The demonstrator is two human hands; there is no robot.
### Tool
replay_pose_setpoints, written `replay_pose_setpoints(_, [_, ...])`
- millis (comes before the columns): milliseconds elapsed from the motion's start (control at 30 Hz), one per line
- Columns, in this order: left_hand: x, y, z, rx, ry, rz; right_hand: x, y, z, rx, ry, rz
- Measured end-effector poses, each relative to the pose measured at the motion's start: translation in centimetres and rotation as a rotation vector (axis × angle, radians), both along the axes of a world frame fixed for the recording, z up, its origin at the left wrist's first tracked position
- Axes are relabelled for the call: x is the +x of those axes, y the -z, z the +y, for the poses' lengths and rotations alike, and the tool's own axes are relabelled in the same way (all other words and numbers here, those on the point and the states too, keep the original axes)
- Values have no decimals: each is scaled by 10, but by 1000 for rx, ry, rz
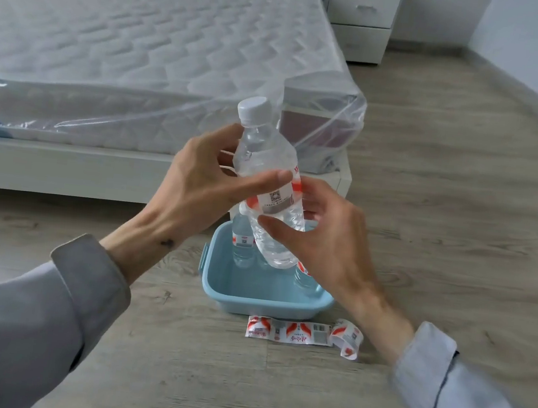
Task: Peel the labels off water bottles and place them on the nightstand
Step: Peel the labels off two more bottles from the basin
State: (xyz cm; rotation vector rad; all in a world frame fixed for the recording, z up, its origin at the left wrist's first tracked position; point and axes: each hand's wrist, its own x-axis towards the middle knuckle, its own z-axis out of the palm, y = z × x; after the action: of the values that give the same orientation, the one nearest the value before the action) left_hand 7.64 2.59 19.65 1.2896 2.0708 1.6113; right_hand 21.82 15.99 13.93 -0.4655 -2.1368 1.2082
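A clear water bottle [266, 156] with a white cap is held tilted above a light-blue tub [250, 299]. It carries a red-and-white label [276, 199] around its middle. My left hand [196, 179] grips the bottle's upper body, thumb laid across the label. My right hand [321, 236] holds the lower body, thumb on the ribbed part and fingers behind the label. Two more labelled bottles [242, 239] stand in the tub, partly hidden by the held one. The white nightstand [361, 16] stands far back beside the bed.
Peeled labels [300, 333] lie on the wooden floor just in front of the tub, one curled at the right end. A plastic-wrapped mattress [144, 48] on a white bed frame fills the left. Open floor lies to the right, up to the wall.
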Motion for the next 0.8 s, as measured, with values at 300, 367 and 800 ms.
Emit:
replay_pose_setpoints(300, [-7,-1,-7,91,93,-45,0,-1,6,-220,-160,55])
replay_pose_setpoints(367, [-12,-1,-11,90,128,-40,1,0,7,-272,-173,95])
replay_pose_setpoints(800, [-27,9,-20,141,231,-41,-2,-1,6,-323,-217,172])
